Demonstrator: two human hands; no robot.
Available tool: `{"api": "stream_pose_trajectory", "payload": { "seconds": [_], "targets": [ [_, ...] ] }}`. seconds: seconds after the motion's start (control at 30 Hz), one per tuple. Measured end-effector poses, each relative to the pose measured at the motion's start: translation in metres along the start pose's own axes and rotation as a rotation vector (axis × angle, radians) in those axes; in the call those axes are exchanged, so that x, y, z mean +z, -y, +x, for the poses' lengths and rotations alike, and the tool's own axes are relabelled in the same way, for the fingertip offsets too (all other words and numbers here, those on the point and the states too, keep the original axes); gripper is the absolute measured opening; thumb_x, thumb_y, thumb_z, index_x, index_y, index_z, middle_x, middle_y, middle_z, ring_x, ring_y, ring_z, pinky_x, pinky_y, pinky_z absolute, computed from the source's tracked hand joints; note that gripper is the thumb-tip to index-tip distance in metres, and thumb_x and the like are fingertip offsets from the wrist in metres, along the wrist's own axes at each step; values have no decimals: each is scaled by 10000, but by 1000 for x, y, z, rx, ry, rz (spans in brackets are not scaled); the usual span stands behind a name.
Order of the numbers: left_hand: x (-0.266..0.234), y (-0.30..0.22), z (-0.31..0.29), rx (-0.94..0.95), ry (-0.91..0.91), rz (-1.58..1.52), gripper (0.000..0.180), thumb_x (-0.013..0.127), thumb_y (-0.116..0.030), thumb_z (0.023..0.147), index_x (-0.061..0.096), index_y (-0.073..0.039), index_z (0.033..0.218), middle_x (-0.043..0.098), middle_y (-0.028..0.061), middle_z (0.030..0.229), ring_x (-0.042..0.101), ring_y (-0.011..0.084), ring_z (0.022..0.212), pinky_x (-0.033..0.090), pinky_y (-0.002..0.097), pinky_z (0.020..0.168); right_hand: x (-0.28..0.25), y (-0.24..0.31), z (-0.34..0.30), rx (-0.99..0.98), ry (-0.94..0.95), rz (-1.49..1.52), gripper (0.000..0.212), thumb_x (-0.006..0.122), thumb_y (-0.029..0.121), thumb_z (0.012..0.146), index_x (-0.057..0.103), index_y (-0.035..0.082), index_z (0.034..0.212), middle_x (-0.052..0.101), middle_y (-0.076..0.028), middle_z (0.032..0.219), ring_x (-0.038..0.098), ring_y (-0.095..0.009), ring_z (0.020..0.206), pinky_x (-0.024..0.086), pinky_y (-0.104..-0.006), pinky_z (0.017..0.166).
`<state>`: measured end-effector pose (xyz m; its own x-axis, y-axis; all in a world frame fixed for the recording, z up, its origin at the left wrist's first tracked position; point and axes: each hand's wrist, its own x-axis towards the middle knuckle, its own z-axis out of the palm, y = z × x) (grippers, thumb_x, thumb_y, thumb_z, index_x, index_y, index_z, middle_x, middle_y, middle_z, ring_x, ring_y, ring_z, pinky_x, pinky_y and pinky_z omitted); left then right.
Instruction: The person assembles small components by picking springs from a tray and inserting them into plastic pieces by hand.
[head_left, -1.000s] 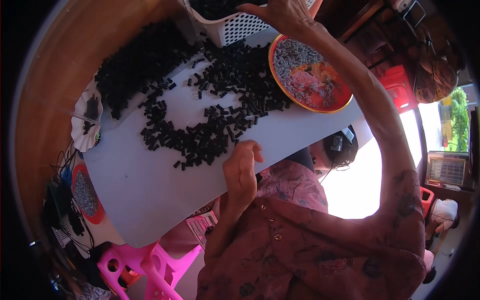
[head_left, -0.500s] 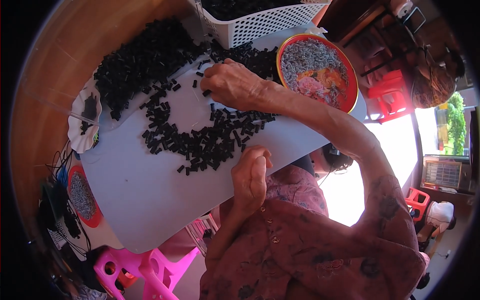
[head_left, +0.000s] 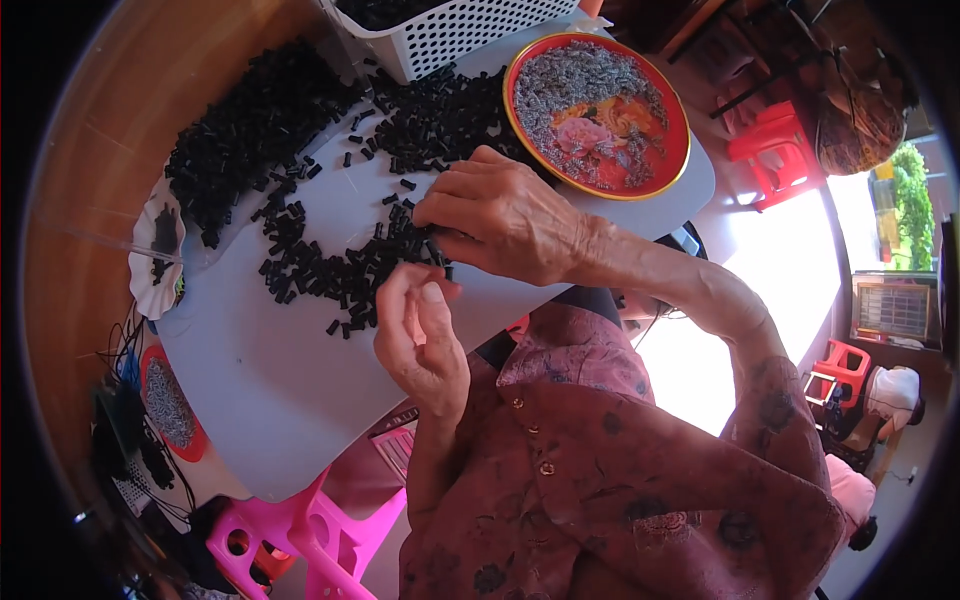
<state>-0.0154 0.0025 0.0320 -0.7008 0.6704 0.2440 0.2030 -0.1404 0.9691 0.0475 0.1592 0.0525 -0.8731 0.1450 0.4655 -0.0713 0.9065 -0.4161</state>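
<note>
My right hand [head_left: 505,218] is over the near part of the small black cylindrical pieces [head_left: 350,270], its fingers bent down and closed. Whatever its fingertips hold is hidden; black pieces show right beside and under them. Just below it, my left hand [head_left: 425,335] is curled with the thumb up, its fingertips close to the right hand's. A black piece shows between the two hands, and I cannot tell which one touches it. The pieces lie loose in an arc on the pale table [head_left: 290,400].
A large heap of black pieces [head_left: 260,120] covers the far left, beside a white perforated basket [head_left: 400,55]. A red round tray [head_left: 675,165] holds small metal parts. At left are a white scalloped dish [head_left: 145,285] and a red dish [head_left: 185,445]. Pink stool [head_left: 310,540] below.
My right hand has come nearer, from the gap between the pieces toward my left hand. My left hand has moved left and up to meet it. The view has shifted a little.
</note>
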Motion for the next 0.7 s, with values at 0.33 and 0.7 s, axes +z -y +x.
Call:
{"api": "stream_pose_trajectory", "payload": {
  "seconds": [0.33,0.7],
  "targets": [
    [1,8,-8,-165,148,59,200,522,-124,939,594,39,1031,630,84,858,584,117,766,456,249,722,2,24,-54,290,-153,700,160,666,24,793,649,-18,947,644,-105,845,630,-195,715,502,-300,645],
    [8,12,-19,-245,229,15,210,491,-152,915,596,29,919,605,60,744,556,118,675,441,253,665,-2,8,-54,312,-116,581,96,638,45,814,654,0,897,642,-104,841,634,-208,715,511,-305,625]
  ]
}}
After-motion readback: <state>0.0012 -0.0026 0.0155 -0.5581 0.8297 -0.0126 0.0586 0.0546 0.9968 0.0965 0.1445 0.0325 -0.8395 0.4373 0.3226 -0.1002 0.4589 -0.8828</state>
